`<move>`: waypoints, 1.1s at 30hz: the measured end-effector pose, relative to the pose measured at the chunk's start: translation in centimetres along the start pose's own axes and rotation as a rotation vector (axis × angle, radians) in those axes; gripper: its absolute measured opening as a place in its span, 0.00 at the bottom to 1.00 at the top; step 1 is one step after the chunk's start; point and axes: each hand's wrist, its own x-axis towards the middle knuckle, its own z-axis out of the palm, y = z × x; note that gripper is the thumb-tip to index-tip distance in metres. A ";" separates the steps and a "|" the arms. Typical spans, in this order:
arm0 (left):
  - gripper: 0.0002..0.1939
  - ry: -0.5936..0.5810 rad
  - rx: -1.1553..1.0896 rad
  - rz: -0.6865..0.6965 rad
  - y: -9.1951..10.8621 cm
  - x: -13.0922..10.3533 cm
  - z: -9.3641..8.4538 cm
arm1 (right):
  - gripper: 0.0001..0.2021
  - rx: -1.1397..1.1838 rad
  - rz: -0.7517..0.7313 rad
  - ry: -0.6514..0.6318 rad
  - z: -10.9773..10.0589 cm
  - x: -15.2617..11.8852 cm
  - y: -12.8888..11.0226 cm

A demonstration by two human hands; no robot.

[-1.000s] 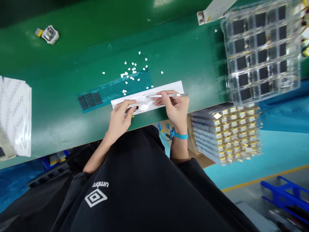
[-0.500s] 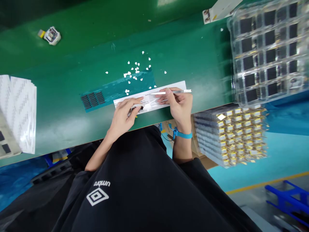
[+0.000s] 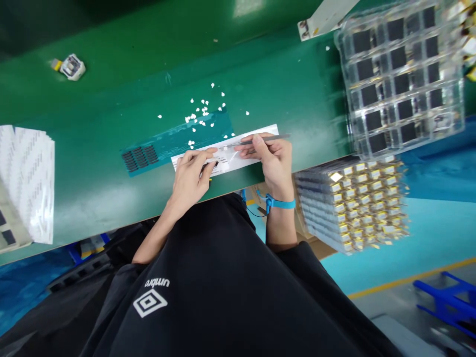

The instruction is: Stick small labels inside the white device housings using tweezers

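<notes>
A white printed sheet [image 3: 241,162] lies aslant near the front edge of the green table. My right hand [image 3: 275,161] is closed on thin metal tweezers [image 3: 280,137], whose tip points left over the sheet, beside a small white piece [image 3: 225,148]. On the sheet's left part rests my left hand [image 3: 191,176], thumb and forefinger round a small dark part [image 3: 215,163]; whether it grips that part cannot be made out. Behind the sheet is a teal strip [image 3: 167,141] with rows of black pieces [image 3: 139,157]. Several small white dots [image 3: 203,111] are scattered around it.
Clear trays with dark squares [image 3: 405,84] stand at the right, above a stack of trays with yellow-and-white parts [image 3: 360,198]. White sheets [image 3: 33,178] lie at the far left. A small white device [image 3: 72,67] sits at the back left, a white bracket [image 3: 327,20] at the back right.
The tweezers have turned slightly and their tip has moved left, near a small white piece on the sheet. The camera view has shifted a little; my left hand stays on the sheet.
</notes>
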 end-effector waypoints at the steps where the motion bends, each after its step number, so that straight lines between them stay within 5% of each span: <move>1: 0.08 0.018 -0.009 0.007 0.0 0.0 0.0 | 0.26 0.011 0.003 0.018 -0.1 0.1 0.1; 6: 0.09 0.114 -0.129 0.028 0.7 -0.2 -0.8 | 0.27 0.057 -0.039 0.156 0.6 -0.1 0.4; 11: 0.08 0.160 -0.430 -0.101 1.7 -0.3 -2.0 | 0.23 0.079 -0.204 0.303 2.9 -2.1 -1.4; 18: 0.22 -0.024 -0.787 -0.132 2.3 -0.8 -3.4 | 0.14 0.153 -0.253 0.106 6.0 -4.9 -4.1; 33: 0.23 -0.001 -0.826 -0.233 3.9 -3.1 -5.0 | 0.14 0.065 -0.264 0.000 6.3 -5.2 -4.0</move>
